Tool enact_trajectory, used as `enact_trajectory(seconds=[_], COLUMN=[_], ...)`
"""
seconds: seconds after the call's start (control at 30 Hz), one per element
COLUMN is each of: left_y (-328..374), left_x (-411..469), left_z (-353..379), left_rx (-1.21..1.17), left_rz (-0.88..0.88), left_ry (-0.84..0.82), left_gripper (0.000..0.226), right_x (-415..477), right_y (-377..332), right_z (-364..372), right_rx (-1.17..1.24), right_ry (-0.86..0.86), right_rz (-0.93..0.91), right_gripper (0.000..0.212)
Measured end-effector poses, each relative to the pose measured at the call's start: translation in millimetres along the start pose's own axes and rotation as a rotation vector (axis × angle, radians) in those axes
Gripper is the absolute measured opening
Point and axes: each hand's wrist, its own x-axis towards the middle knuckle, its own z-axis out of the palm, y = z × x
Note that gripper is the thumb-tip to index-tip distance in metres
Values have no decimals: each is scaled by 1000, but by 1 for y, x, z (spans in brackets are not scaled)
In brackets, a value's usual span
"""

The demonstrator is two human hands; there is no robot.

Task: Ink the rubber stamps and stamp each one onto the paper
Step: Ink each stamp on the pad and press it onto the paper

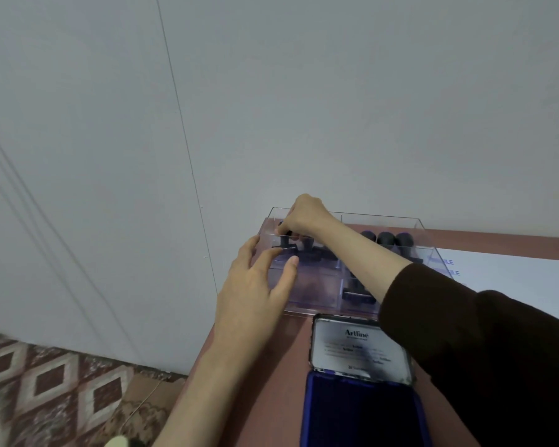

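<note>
The right hand [304, 217] reaches across the body with knuckles up and fingers curled down. It pinches the top of a black stamp [284, 242], which stands upright in the far left compartment of the tray [381, 216]. The forearm runs back from the grip toward the person's right, over the tray's middle, and ends in a dark sleeve [465, 317].

Just right of the grip and in the same compartment, a second stamp [308, 244] stands partly hidden under the wrist. Below and left of the grip, the left hand [255, 285] lies palm down and holds nothing. Its fingers are straight and spread, the tips at the tray's left wall and the thumb over the near left compartment. Whether the tips press the wall is hard to tell.

The tray is clear plastic, split by dividers. Well right of the grip, three stamps [386, 240] stand in a row in the far right compartment. Nearer the person, a lone stamp [357, 290] sits in the near right compartment, beside the forearm.

Further from the grip toward the person, the pad [362, 411] lies open just beside the tray's near wall, its blue ink face up. Its lid [355, 346] is tipped back and reads "Artline". Far right of the grip, beyond the tray, the paper [513, 279] lies flat on the table [271, 366], with blue prints [446, 262] near its left edge.
</note>
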Motion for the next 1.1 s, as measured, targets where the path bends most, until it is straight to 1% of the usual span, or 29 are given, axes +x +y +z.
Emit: enact_trajectory(seconds=[0.13, 0.2, 0.27, 0.37, 0.47, 0.57, 0.6, 0.67, 0.7, 0.83, 0.9, 1.0, 1.1], left_y=[0, 0, 0, 0, 1, 1, 1, 1, 1, 1, 1, 0, 0], left_x=[0, 0, 0, 0, -1, -1, -1, 0, 0, -1, -1, 0, 0], left_z=[0, 0, 0, -1, -1, -2, -2, -1, -1, -1, -1, -1, -1], left_rx=[7, 3, 8, 16, 13, 15, 15, 18, 20, 20, 22, 22, 28], left_rz=[-7, -6, 1, 11, 14, 14, 12, 9, 9, 12, 14, 16, 17], left_ry=[-6, -6, -3, 1, 0, 1, 0, -5, -5, -1, 3, -3, -1], left_gripper=[39, 39, 39, 39, 38, 38, 38, 39, 39, 39, 39, 39, 39], right_x=[-2, -2, -3, -3, -3, -7, -8, -11, -12, -14, -13, -11, -11], right_y=[2, 2, 2, 7, 13, 15, 15, 15, 15, 13, 10, 8, 9], right_z=[3, 3, -1, -14, -24, -27, -28, -27, -26, -22, -19, -15, -15], right_rx=[-127, -143, -118, -111, -198, -312, -345, -400, -422, -540, -616, -687, -646], right_ry=[20, 34, 48, 133, 211, 165, 141, 109, 106, 102, 88, 78, 100], right_rz=[-49, -63, -72, -118, -148, -126, -116, -107, -106, -129, -124, -106, -89], right_gripper=[13, 13, 20, 22, 20, 14, 15, 29, 33, 29, 33, 28, 19])
